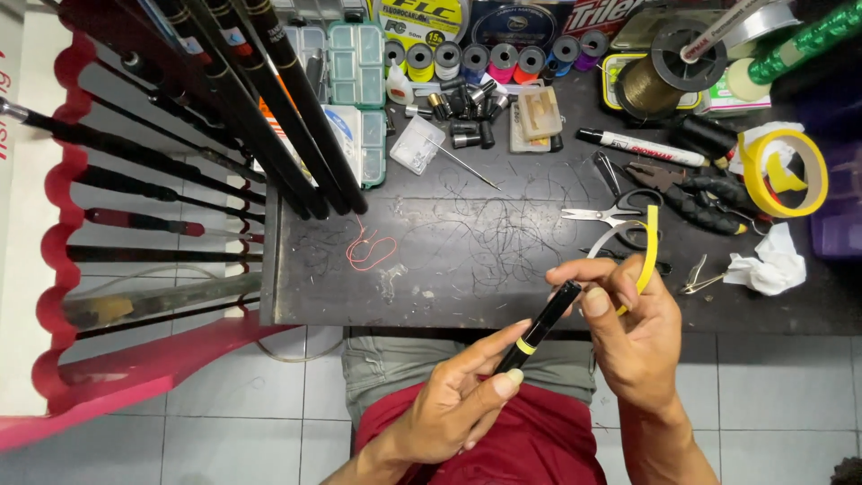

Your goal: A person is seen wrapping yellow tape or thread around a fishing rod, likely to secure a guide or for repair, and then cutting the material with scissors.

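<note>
At the far left, dark fishing rods (260, 99) are leaned over the red rack (63, 224), their butts kept off the counter (449, 269) so its middle stays free for work. Clear tackle boxes (357, 72) and spools of line (489, 61) are ranged along the far edge, within reach. Near the counter's near edge, a black rod section (539, 325) with a yellow band is held slanted above the lap. It is gripped low by the left hand (453, 404), fingers curled partly closed about it. Its upper end is pinched by the right hand (628, 332), from which a strip of yellow tape (648, 247) rises. Scissors (611, 211) and the yellow tape roll (783, 172) lie to the right.
</note>
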